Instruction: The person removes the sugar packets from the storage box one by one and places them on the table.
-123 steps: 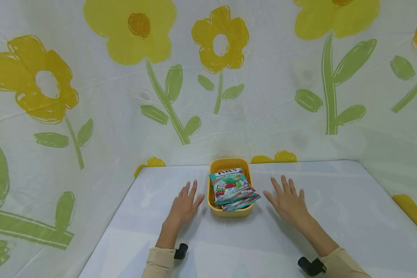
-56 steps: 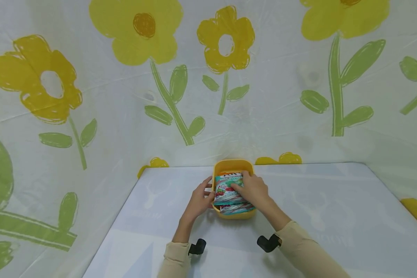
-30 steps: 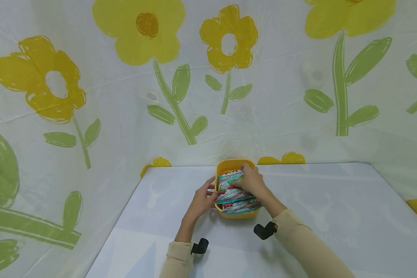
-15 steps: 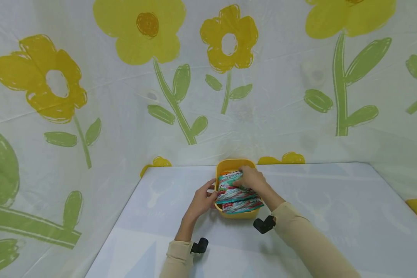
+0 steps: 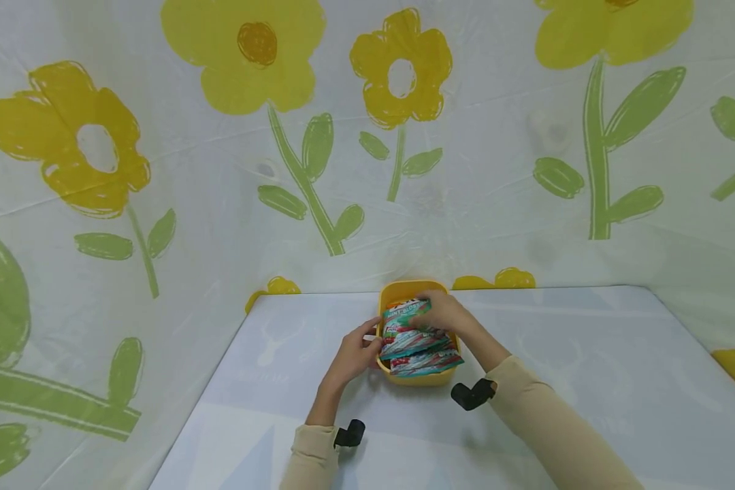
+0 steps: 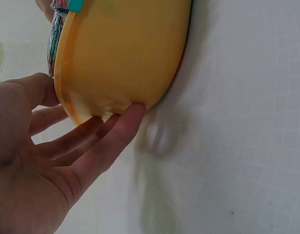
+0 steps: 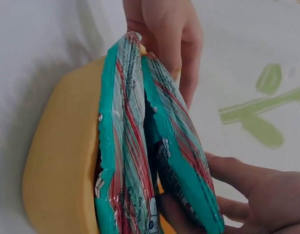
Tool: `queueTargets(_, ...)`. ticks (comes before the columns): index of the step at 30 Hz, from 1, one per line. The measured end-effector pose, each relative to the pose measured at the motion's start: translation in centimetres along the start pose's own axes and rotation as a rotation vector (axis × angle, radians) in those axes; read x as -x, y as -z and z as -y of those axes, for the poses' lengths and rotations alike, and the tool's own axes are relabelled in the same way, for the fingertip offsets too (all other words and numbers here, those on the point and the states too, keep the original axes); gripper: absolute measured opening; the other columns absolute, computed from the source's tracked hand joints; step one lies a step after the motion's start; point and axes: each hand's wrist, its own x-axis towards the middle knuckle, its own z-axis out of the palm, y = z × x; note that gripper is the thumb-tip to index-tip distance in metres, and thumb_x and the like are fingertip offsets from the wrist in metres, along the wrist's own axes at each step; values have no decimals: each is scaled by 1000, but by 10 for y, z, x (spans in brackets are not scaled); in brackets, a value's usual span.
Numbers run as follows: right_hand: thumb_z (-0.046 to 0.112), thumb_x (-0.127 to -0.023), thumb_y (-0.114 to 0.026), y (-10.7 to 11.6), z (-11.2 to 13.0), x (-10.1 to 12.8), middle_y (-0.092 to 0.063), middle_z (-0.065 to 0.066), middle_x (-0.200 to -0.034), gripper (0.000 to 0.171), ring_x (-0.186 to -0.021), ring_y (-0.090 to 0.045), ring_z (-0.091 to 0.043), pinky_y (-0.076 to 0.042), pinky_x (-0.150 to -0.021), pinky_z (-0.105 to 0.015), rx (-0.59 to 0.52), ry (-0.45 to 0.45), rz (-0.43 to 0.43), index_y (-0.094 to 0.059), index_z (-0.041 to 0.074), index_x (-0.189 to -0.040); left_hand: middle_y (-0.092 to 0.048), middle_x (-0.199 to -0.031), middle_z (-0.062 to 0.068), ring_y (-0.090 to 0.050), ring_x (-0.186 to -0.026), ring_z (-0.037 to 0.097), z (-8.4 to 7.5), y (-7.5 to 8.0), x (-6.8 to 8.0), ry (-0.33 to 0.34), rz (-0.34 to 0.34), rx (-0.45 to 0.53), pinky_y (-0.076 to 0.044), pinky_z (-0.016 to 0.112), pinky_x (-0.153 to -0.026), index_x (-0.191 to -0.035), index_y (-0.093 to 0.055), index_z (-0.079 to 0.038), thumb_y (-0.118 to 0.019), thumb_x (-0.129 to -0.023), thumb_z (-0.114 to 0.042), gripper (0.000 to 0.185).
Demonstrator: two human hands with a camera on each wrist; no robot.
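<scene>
A yellow tub (image 5: 418, 378) stands on the table near the back wall, holding a stack of teal and red candy packets (image 5: 419, 359). My left hand (image 5: 356, 348) lies against the tub's left wall, fingers straight along it and thumb by the rim. In the left wrist view those fingers (image 6: 108, 141) press on the tub's wall (image 6: 125, 53). My right hand (image 5: 444, 312) reaches in from the right and grips the top packet (image 5: 404, 320), tilting it up off the stack. In the right wrist view the top packet (image 7: 184, 156) stands apart from the packet below (image 7: 123, 165), with my right fingers (image 7: 247, 195) curled round it.
The table (image 5: 576, 367) has a pale cloth with faint deer prints. Cloth walls with yellow flowers (image 5: 398, 68) close in the back and both sides, just behind the tub. Black wrist camera mounts (image 5: 473, 395) sit on both forearms.
My right hand has shifted slightly on the stack and raised the top packet, opening a gap beneath it. My left hand has stayed against the tub's wall.
</scene>
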Motion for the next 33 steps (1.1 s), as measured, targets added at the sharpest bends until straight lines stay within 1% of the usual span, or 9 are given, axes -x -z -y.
queueTargets(4, 31, -87, -73, 1, -7, -2, -49, -23, -145, 68, -132, -46, -43, -43, -108, -57, -111, 8, 33, -47, -1, -142, -56, -130, 20, -67, -96, 21, 1, 2, 1, -5, 6, 5, -64, 33, -63, -148, -44, -15, -52, -99, -18, 49)
queueTargets(8, 31, -89, -71, 1, -10, -4, -46, -22, -147, 67, -131, -47, -40, -44, -108, -54, -170, -10, 50, -47, 1, -143, -56, -130, 20, -67, -98, 23, 2, 2, 0, -4, 7, 4, -64, 33, -63, -147, -45, -16, -53, -99, -18, 49)
queueTargets(11, 32, -90, -70, 1, -11, -4, -46, -22, -147, 66, -122, -52, -34, -49, -101, -49, -184, -15, 49, -47, 4, -144, -57, -130, 20, -67, -101, 25, 3, 2, 0, -5, 3, 4, -63, 33, -61, -147, -45, -16, -53, -98, -19, 49)
queueTargets(16, 35, -90, -70, 2, -15, -4, -52, -20, -140, 64, -103, -54, -27, -53, -81, -32, -259, -32, 45, -49, 10, -144, -57, -130, 23, -67, -105, 32, 2, 2, 2, -16, 8, 39, -64, 41, -63, -148, -43, -13, -53, -99, -18, 51)
queueTargets(20, 41, -87, -72, -1, -22, -2, -58, -17, -130, 66, -91, -53, -20, -49, -70, -22, -362, -28, 20, -51, 14, -143, -58, -130, 23, -67, -104, 31, 2, 2, 3, -16, 12, 37, -64, 42, -64, -148, -43, -13, -53, -99, -18, 51)
queueTargets(23, 41, -85, -74, -3, -30, 1, -59, -15, -123, 65, -67, -45, -15, -40, -57, -21, -457, -17, 4, -53, 18, -142, -58, -130, 21, -67, -104, 29, 3, 1, 2, -7, 17, 20, -64, 37, -63, -148, -44, -16, -53, -98, -19, 50)
queueTargets(26, 38, -85, -75, -6, -37, 4, -57, -16, -127, 64, -60, -41, -12, -37, -52, -21, -544, -13, 3, -53, 20, -142, -58, -130, 20, -67, -105, 28, 4, 0, 1, 0, 21, 6, -64, 34, -63, -148, -44, -17, -52, -98, -21, 50)
queueTargets(29, 36, -85, -76, -6, -40, 6, -54, -15, -137, 63, -75, -51, -14, -43, -57, -20, -613, -23, 8, -53, 22, -142, -58, -130, 21, -67, -105, 30, 3, 0, 0, 2, 19, 8, -64, 38, -64, -148, -44, -15, -52, -98, -20, 51)
queueTargets(33, 36, -84, -76, -6, -45, 8, -49, -12, -144, 63, -95, -53, -20, -47, -65, -19, -700, -28, 19, -53, 25, -142, -58, -131, 21, -67, -104, 29, 2, 1, -1, -2, 11, 1, -64, 41, -65, -148, -44, -14, -52, -98, -18, 51)
